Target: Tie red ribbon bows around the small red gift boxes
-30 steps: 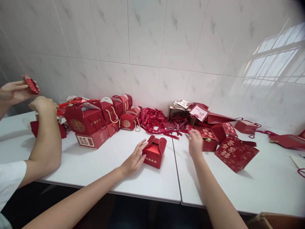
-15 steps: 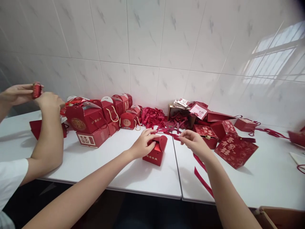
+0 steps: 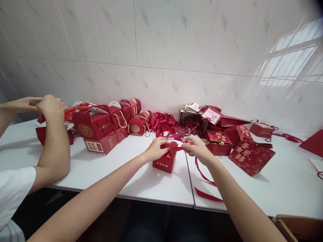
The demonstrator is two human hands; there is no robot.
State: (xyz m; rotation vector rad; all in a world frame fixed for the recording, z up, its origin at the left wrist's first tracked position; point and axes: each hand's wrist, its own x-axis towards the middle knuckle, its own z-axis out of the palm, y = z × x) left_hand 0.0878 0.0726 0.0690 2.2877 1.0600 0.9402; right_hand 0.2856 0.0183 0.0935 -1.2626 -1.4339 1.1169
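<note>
– what are you at just now?
– i judge it's the threading step: the ribbon (image 3: pixel 179 148) is led up to the rounded flap (image 3: pixel 173 150) of a small red box (image 3: pixel 163 164). whether it passes right through, i can't tell.
– and how does each grip stand?
– my left grip (image 3: pixel 157 149) is closed over the top of the box, steadying it. my right grip (image 3: pixel 186 145) is pinched together on the ribbon, just beside the flap.
– where is the box?
– upright on the white desk (image 3: pixel 257 198) in front of me, just left of the seam (image 3: pixel 189 178) between two tops.
– what does the next move ask for?
– to my mind, a still box and a fine pinch. ribbon this limp may fold if pushed, so drawing it suits better, and too firm a left hold could crease the card.
– and the room?
– at the back of the desk lies a tangle of ribbons (image 3: pixel 164 123), with stacked boxes (image 3: pixel 92 126) to its left and a lettered box (image 3: pixel 252 158) well off to its right. behind, the tiled wall (image 3: pixel 153 40) is pale with grey flecks and carries the reflection (image 3: pixel 295 57) of a barred window. on my left, a co-worker's hands (image 3: pixel 50 104) work close together.
</note>
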